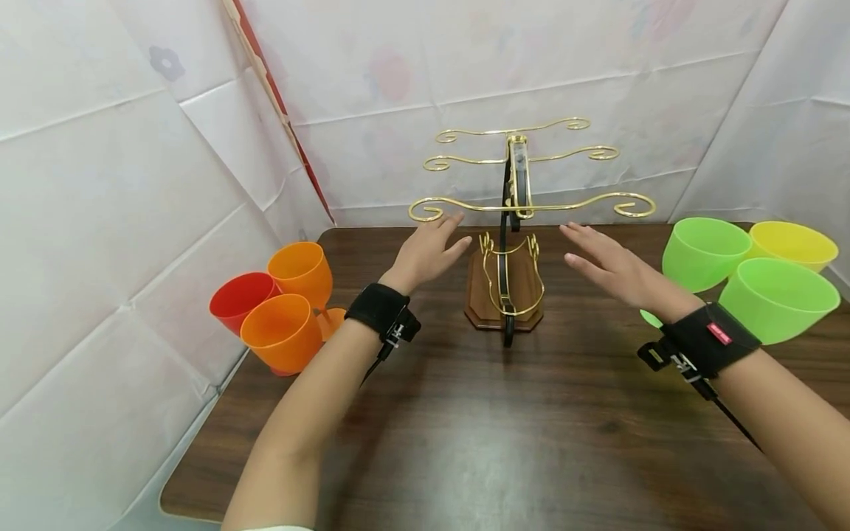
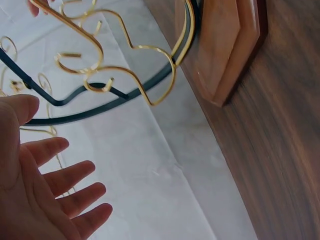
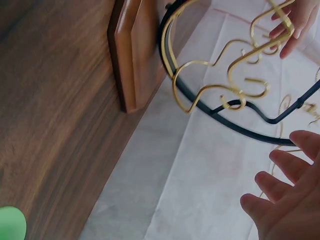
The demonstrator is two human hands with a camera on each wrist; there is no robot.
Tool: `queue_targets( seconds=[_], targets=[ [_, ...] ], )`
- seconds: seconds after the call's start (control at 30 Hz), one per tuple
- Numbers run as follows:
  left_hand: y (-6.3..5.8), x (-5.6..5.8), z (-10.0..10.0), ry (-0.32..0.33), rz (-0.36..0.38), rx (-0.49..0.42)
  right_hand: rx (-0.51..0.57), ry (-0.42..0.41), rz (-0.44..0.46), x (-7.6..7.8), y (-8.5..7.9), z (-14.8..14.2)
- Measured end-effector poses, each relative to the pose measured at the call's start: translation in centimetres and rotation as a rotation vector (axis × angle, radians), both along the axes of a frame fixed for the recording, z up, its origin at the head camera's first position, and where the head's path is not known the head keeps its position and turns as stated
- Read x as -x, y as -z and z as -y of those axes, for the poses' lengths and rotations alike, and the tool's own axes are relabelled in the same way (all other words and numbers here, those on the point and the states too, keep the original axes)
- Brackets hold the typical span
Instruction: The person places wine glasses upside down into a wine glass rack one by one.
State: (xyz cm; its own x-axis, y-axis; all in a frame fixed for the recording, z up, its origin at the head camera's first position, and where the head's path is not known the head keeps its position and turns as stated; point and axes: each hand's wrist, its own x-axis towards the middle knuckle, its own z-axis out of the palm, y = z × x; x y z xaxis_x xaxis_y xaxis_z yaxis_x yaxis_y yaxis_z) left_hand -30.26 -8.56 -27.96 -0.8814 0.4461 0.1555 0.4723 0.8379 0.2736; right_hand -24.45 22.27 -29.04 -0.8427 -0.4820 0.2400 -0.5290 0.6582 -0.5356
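Observation:
A stemware rack of gold wire and black metal (image 1: 521, 209) stands on an octagonal wooden base (image 1: 475, 302) in the head view. My left hand (image 1: 428, 254) hovers at its left side, fingers extended and thumb apart. On the other side is my right hand (image 1: 611, 269), palm facing the rack, fingers straight. Neither hand holds anything. In the left wrist view, the left hand (image 2: 40, 195) spreads its fingers beside the rack's curved black frame (image 2: 95, 112). The right wrist view has the right hand (image 3: 292, 195) with fingers spread near the same frame (image 3: 240, 129).
Left on the brown table (image 1: 485, 442) are a red cup (image 1: 242, 299) and two orange goblets (image 1: 282, 335), (image 1: 302, 273). To the right stand two green goblets (image 1: 777, 299), (image 1: 705, 254) and a yellow one (image 1: 793, 243). White sheeting (image 1: 531, 66) hangs behind the table.

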Motion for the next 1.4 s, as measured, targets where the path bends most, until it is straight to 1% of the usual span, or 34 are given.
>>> queue_targets(
  seconds=[0.1,0.3,0.4,0.5,0.63,0.77,0.93,1.03,1.17,1.3,1.4],
  targets=[
    [0.3,-1.2,0.3,0.025,-0.019,-0.031,0.011,-0.006,0.009,-1.6,0.1,0.1],
    [1.4,-3.9,0.7,0.094,-0.053,-0.099,0.006,0.02,0.023,-5.0,0.8,-0.5],
    [1.8,-5.3,1.0,0.109,-0.058,-0.124,0.016,0.027,0.024,-6.2,1.1,-1.0],
    [2.1,-6.4,1.3,0.113,-0.057,-0.142,0.038,0.025,0.022,-7.1,1.4,-1.4],
    [2.6,-7.7,1.8,0.117,-0.054,-0.148,0.06,0.005,0.004,-8.0,2.1,-1.5],
    [3.2,-8.9,2.3,0.137,-0.06,-0.155,0.047,-0.015,-0.033,-8.7,2.6,-1.4],
    [3.9,-10.4,2.9,0.167,-0.079,-0.156,0.031,-0.003,-0.069,-9.6,3.1,-1.2],
    [4.4,-11.2,3.2,0.18,-0.079,-0.144,0.044,-0.003,-0.048,-10.0,3.5,-1.0],
    [4.9,-11.9,3.6,0.19,-0.082,-0.149,0.05,0.007,-0.036,-10.3,4.0,-0.9],
    [4.9,-12.5,4.2,0.181,-0.119,-0.183,0.053,0.016,-0.056,-10.4,4.3,-0.8],
    [4.7,-13.2,5.1,0.155,-0.177,-0.196,0.061,0.009,-0.056,-10.4,4.4,-0.8]
  ],
)
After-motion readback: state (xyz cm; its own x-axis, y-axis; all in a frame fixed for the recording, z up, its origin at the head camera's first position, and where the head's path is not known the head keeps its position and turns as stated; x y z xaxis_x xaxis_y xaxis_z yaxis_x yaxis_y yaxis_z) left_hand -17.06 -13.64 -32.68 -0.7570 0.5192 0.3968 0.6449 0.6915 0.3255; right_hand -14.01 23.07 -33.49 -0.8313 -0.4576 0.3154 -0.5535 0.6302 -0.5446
